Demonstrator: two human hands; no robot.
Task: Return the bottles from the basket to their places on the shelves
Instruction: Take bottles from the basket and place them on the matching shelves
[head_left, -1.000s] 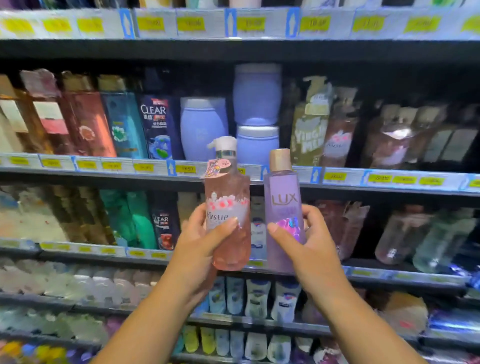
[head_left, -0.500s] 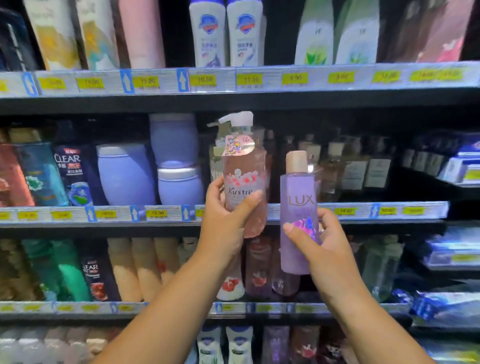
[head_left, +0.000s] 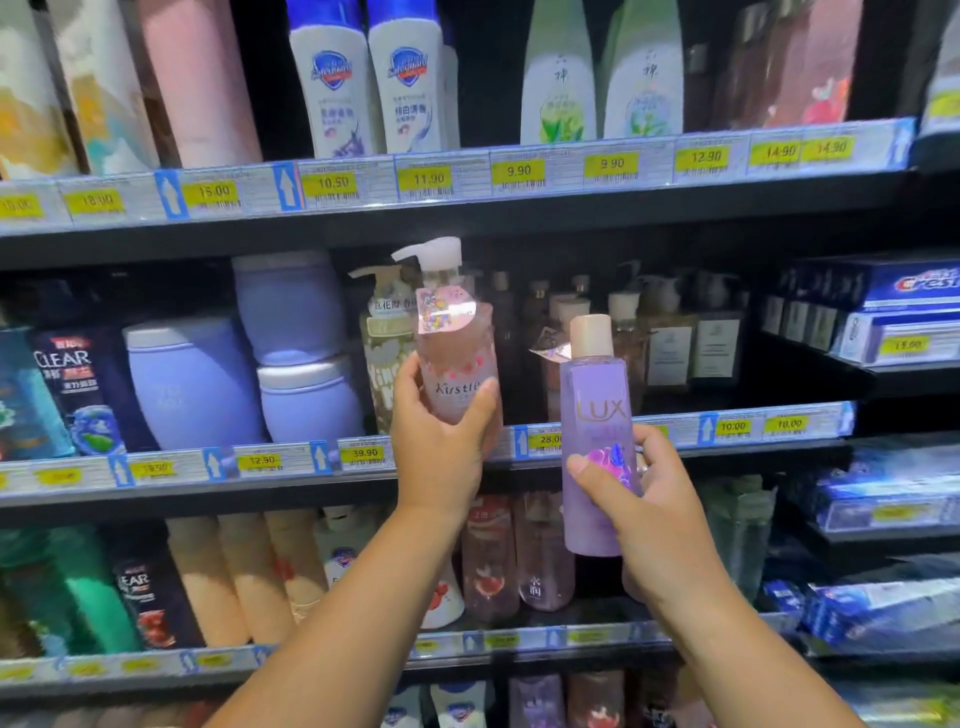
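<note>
Purple LUX bottle (head_left: 597, 431) stands upright in the right hand (head_left: 654, 514), thumb curled across its label. Left hand (head_left: 441, 457) wraps the pink pump bottle (head_left: 457, 364) — its base hidden behind the palm — at the middle shelf (head_left: 753, 436). Bottles behind are dim, their labels unreadable.

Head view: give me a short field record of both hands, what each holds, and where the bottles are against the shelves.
left hand: grips pink pump bottle round its lower half
right hand: grips purple LUX bottle round its lower half
pink pump bottle: near upright, raised in front of the middle shelf
purple LUX bottle: near upright, lower, crossing that shelf's price rail
placed yet: neither, both in hand
</note>
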